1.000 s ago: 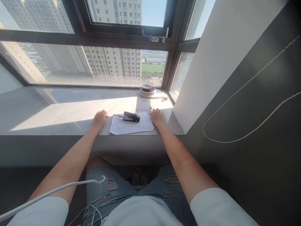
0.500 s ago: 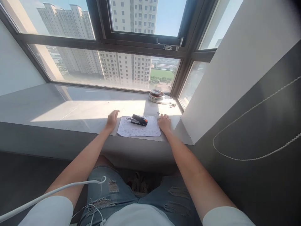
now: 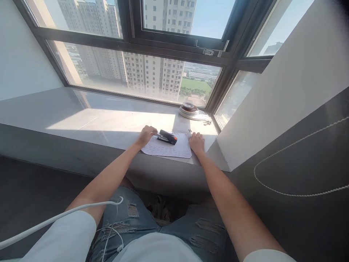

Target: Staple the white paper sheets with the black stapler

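Note:
A black stapler [image 3: 167, 137] with a red-orange mark at its right end lies on a stack of written white sheets [image 3: 169, 151], its arm raised from its base. My left hand [image 3: 146, 136] reaches over the sheets' left edge, its fingertips pinched together at the stapler's left, metal end. My right hand [image 3: 197, 143] rests on the sill at the sheets' right edge, fingers slightly bent and apart, holding nothing visible. Just beyond its fingertips lies a small dark object [image 3: 190, 130], too small to name.
A stack of round, plate-like things [image 3: 191, 112] stands on the window sill [image 3: 114, 125] near the right corner, with keys [image 3: 207, 123] beside it. A beaded blind chain [image 3: 286, 194] hangs at right. A white cable [image 3: 60, 219] crosses my left arm.
My left hand has moved right, from beside the sheets to the stapler's left end, and its fingers have closed. My right hand stays by the sheets. The view has shifted slightly.

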`<act>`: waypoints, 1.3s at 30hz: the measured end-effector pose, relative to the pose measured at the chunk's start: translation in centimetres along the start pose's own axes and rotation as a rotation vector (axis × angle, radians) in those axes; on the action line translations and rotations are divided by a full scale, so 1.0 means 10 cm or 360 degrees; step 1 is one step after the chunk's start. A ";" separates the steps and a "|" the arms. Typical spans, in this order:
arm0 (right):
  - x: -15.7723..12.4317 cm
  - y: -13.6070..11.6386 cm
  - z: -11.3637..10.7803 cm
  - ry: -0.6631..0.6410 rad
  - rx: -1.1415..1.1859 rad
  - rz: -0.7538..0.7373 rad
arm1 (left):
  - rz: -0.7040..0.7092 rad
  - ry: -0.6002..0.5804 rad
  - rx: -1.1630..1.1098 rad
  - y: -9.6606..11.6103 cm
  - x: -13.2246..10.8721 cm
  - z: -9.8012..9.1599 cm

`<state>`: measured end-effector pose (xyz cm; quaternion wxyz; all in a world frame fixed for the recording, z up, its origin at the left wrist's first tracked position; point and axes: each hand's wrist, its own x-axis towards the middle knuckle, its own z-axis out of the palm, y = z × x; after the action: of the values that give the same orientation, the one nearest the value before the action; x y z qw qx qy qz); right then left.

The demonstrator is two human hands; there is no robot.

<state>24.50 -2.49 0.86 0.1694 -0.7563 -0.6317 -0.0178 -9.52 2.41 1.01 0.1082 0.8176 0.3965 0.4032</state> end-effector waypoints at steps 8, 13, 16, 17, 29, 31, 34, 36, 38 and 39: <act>0.00 0.02 0.01 0.0015 -0.0019 -0.0021 | 0.0069 -0.0001 0.0049 -0.07 0.01 0.08; 0.01 0.02 0.03 0.0021 -0.0028 -0.0001 | 0.0052 0.0090 -0.0176 -0.09 -0.05 0.01; 0.01 0.01 0.03 0.0015 -0.0032 -0.0007 | 0.0016 0.0070 -0.0275 -0.10 -0.04 0.00; 0.01 0.02 0.03 0.0012 -0.0033 -0.0006 | 0.0004 0.0052 -0.0282 -0.09 -0.03 0.01; 0.02 0.06 0.05 0.0009 -0.0052 -0.0033 | 0.0047 0.0052 -0.0334 -0.05 -0.05 0.04; 0.02 0.06 0.05 0.0009 -0.0071 -0.0024 | 0.0080 0.0098 -0.0337 -0.06 -0.05 0.03; 0.02 0.05 0.05 0.0007 -0.0086 -0.0018 | 0.0116 0.0156 -0.0348 -0.07 -0.05 0.04; 0.02 0.06 0.05 0.0009 -0.0087 -0.0022 | 0.0092 0.0158 -0.0352 -0.08 -0.04 0.05; 0.02 0.06 0.06 0.0017 -0.0091 -0.0022 | 0.0059 0.0137 -0.0353 -0.07 -0.04 0.05; 0.02 0.07 0.06 0.0020 -0.0093 -0.0024 | 0.0044 0.0127 -0.0348 -0.07 -0.04 0.05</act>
<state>25.07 -2.26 0.19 0.1509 -0.7561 -0.6355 -0.0423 -9.67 2.66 0.08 0.1755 0.7896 0.3428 0.4777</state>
